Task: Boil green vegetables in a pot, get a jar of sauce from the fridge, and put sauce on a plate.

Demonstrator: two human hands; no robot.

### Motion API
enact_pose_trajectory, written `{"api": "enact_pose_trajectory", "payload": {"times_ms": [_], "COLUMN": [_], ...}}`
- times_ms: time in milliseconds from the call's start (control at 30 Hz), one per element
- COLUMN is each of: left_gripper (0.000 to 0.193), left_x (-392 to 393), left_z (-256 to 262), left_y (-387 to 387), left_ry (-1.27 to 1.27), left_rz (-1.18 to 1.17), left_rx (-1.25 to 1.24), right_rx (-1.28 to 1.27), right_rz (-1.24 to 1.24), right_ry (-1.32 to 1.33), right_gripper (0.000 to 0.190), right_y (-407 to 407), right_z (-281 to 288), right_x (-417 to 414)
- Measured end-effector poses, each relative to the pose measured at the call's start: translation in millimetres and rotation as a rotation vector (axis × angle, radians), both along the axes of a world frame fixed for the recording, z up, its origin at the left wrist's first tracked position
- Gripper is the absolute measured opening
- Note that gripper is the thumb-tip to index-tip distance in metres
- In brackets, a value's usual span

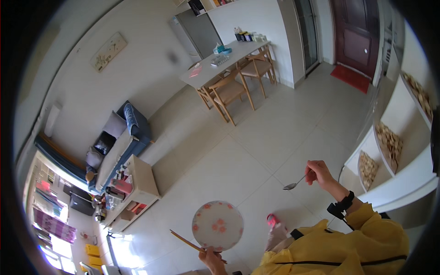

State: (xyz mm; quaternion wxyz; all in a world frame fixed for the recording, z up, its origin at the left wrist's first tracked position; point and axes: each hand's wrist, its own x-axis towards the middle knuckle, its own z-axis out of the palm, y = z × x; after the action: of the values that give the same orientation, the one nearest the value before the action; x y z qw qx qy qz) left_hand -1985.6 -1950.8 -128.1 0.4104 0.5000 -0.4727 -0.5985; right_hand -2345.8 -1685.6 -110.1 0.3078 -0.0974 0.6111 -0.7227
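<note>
My left hand (211, 260) grips the rim of a round white plate (220, 237) with an orange-pink flower pattern. The same hand also holds a pair of wooden chopsticks (187, 241), which point up and to the left past the plate's edge. On the right, my right hand (320, 173) is closed around the handle of a metal spoon (290, 186), its bowl pointing left over the tiled floor. Plate and spoon are well apart. A black band (341, 205) circles my right wrist below a yellow sleeve.
White shelves (381, 165) with heaps of pale dried pieces stand close at my right. Ahead are a dining table (202, 74) and wooden chairs (228, 91). A low cabinet (142, 178) and a blue sofa (139, 137) are at left. My pink shoe (272, 220) is on the floor.
</note>
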Motion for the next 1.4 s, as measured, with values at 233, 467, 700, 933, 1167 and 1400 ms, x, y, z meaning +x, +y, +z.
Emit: {"api": "enact_pose_trajectory", "payload": {"times_ms": [233, 467, 700, 933, 1167, 1400], "left_gripper": [0.003, 0.005, 0.010, 0.009, 0.009, 0.003], "left_x": [-99.3, -209.4, -317.0, -393.1, -503.7, -693.0], "left_z": [14.6, 6.5, 2.8, 11.9, -31.8, -31.9], "left_y": [-168.8, -306.9, -454.9, -610.0, -803.3, -992.3], "left_ry": [0.042, 0.043, -0.033, -0.077, -0.083, -0.129], "left_rz": [-0.071, -0.078, -0.089, -0.087, -0.262, -0.551], "left_rx": [-0.036, 0.008, 0.049, 0.039, 0.079, 0.087], "right_rx": [0.063, 0.064, -0.061, -0.056, -0.035, 0.018], "right_rz": [-0.133, -0.175, 0.022, 0.296, 0.150, -0.163], "right_ry": [0.198, 0.104, 0.022, 0.082, 0.039, -0.082], "right_gripper": [0.043, 0.044, 0.044, 0.043, 0.043, 0.040], "right_y": [-106.1, -241.3, -456.9, -672.8, -800.0, -880.4], "right_z": [39.6, 4.2, -9.1, 36.2, -11.4, 5.8], "right_x": [-104.2, -211.9, -345.0, -428.0, -499.6, -571.4]}}
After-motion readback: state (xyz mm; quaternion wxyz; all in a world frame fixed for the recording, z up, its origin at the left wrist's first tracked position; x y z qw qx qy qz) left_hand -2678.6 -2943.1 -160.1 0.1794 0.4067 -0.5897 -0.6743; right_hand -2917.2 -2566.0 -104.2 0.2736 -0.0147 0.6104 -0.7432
